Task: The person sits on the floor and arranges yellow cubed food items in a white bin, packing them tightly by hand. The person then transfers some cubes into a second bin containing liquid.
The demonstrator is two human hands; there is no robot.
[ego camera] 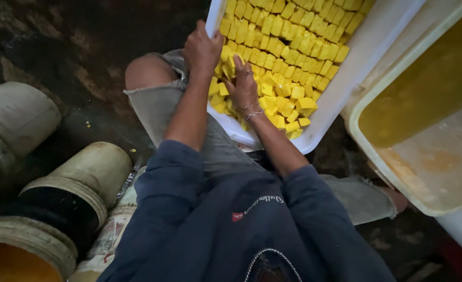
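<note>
Head view: your left hand (202, 49) curls over the near rim of the white rectangular plastic tray (346, 89), fingers hidden, so I cannot tell its grip; your right hand (244, 86) lies spread on the small yellow cubes (293, 52). Pushing hard could tip cubes over the low corner.

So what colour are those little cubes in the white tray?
Bright yellow cubes, filling the white tray; the head view shows them clearly.

One white tray (346, 89), too many yellow cubes (293, 52) to count. One tub (398, 172) of yellow liquid. Four buckets (92, 167) by me.
</note>
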